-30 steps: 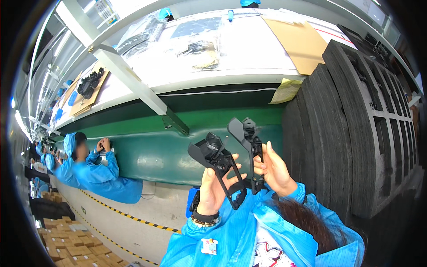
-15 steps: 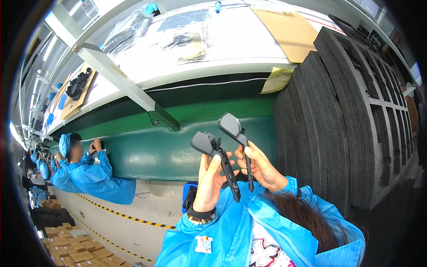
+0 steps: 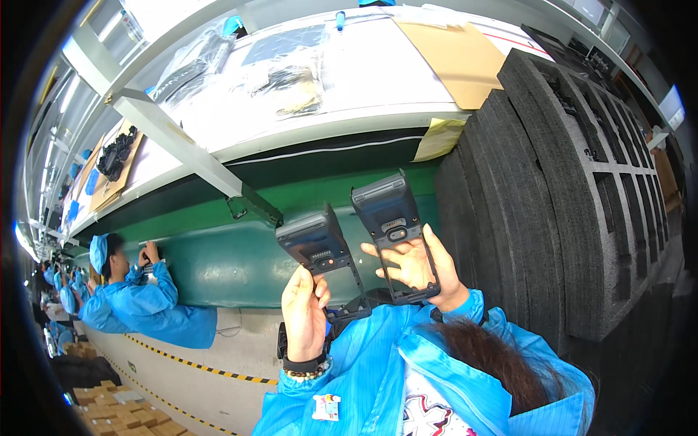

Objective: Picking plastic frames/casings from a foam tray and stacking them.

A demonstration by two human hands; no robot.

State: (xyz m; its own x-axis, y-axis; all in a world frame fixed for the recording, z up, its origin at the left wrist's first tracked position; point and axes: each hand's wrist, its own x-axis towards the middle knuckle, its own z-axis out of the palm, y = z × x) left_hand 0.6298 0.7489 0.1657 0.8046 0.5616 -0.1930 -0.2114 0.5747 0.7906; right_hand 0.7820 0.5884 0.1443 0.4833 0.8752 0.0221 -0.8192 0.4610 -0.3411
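Note:
I hold two matching dark plastic device housings up side by side over the green surface. My left hand (image 3: 304, 312) is closed on the left housing (image 3: 314, 234), fingers pinching its side edge. My right hand (image 3: 429, 269) grips the right housing (image 3: 385, 201) along its frame, the thumb at the right side and fingers showing through the opening. Each housing has a solid upper part with a small oval window and contact strip, and an open rectangular frame below. The two pieces are apart, tilted slightly, broad faces toward me.
A green bench surface (image 3: 225, 269) lies beyond my hands. Tall dark foam trays (image 3: 542, 189) stack at the right. A white shelf (image 3: 363, 87) above holds bagged parts (image 3: 291, 83) and cardboard (image 3: 454, 62). A co-worker in blue (image 3: 142, 298) sits left; cartons (image 3: 123, 414) lie lower left.
Both housings have turned from nearly edge-on to showing their broad faces. My left hand has moved left and slightly down, and the gap between my hands has widened.

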